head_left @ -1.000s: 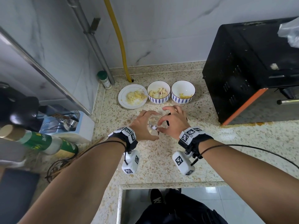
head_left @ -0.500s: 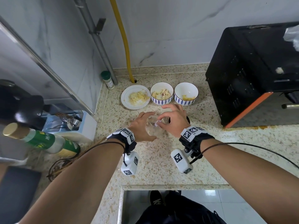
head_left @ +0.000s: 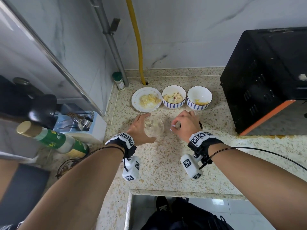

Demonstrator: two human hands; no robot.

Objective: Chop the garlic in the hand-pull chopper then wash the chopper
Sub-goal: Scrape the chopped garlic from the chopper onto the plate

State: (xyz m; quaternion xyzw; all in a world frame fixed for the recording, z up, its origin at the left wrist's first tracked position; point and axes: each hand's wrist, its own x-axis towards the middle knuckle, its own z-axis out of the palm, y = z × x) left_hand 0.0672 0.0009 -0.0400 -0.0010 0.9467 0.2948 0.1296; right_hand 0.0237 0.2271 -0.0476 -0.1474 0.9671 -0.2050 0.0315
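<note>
Clear plastic chopper cup (head_left: 154, 127): stands upright on the speckled stone counter (head_left: 166, 160), in front of the plate and bowls. Its long axis is vertical and its open mouth points up, with no lid on. Pale garlic bits (head_left: 148, 124) cling to the inside at the left.

Left hand (head_left: 139, 130): wraps the cup from the left side, fingers curled round the far rim and thumb round the near wall.

Right hand (head_left: 186, 124): just to the right of the cup, not touching it. Thumb and forefinger pinch a small white piece (head_left: 173, 126); what the piece is cannot be told. A dark object shows at the hand's right edge, mostly hidden.

Both wrists carry black bands with white tagged blocks.

White plate (head_left: 137, 103): behind the cup, holds a heap of chopped garlic.

Blue-striped bowl (head_left: 174, 104): right of the plate, holds whole peeled cloves.

Second striped bowl (head_left: 199, 106): beside the first, holds a few yellowish scraps.

Black oven (head_left: 265, 77): right end of the counter, orange trim on its front edge.

Green-capped jar (head_left: 119, 82): back corner, by a grey pipe (head_left: 111, 42) and a yellow hose (head_left: 137, 40).

Green bottle (head_left: 54, 141): far left, tilted in this view.
</note>
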